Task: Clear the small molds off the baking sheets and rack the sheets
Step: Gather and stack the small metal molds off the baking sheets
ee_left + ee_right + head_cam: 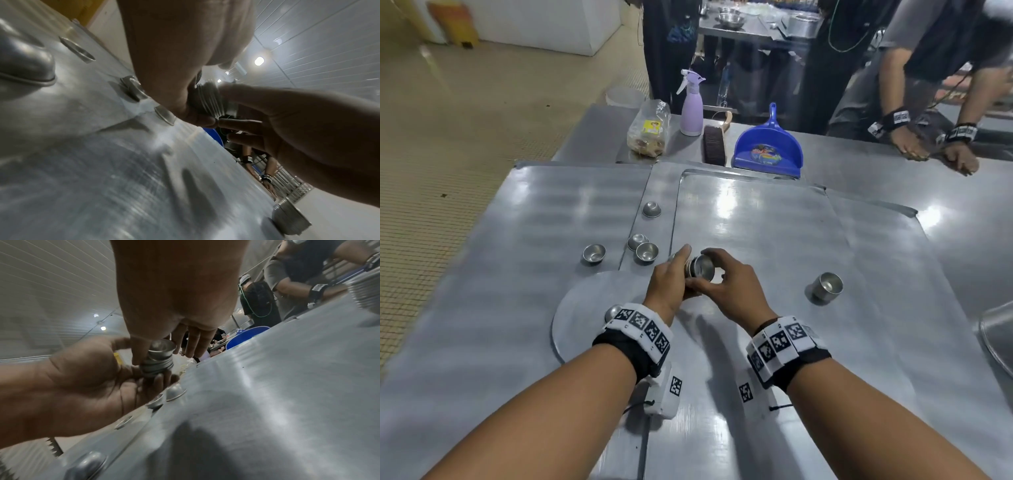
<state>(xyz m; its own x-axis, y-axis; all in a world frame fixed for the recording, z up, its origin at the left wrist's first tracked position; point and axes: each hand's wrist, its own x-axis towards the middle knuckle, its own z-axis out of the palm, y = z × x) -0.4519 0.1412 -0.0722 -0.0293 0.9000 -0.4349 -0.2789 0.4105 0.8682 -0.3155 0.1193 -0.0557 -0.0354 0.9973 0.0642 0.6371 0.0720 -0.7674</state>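
Above the middle baking sheet (pixel 756 219) my left hand (pixel 671 274) grips a nested stack of small metal molds (pixel 697 269), seen also as the stack of molds (pixel 209 100) and the stack (pixel 157 366). My right hand (pixel 726 277) pinches the top mold (pixel 162 348) of that stack. Loose molds lie to the left: one mold (pixel 593 254) on the left sheet (pixel 534 212), a pair of molds (pixel 643 247) and a single mold (pixel 651 209) near the seam. A second mold stack (pixel 827 287) stands on the sheet to the right.
A round metal disc (pixel 585 308) lies under my left wrist. Behind the sheets are a blue dustpan (pixel 768 147), a brush (pixel 714 142), a purple spray bottle (pixel 691 106) and a bagged food item (pixel 649 130). Another person's hands (pixel 935 150) rest on the table at far right.
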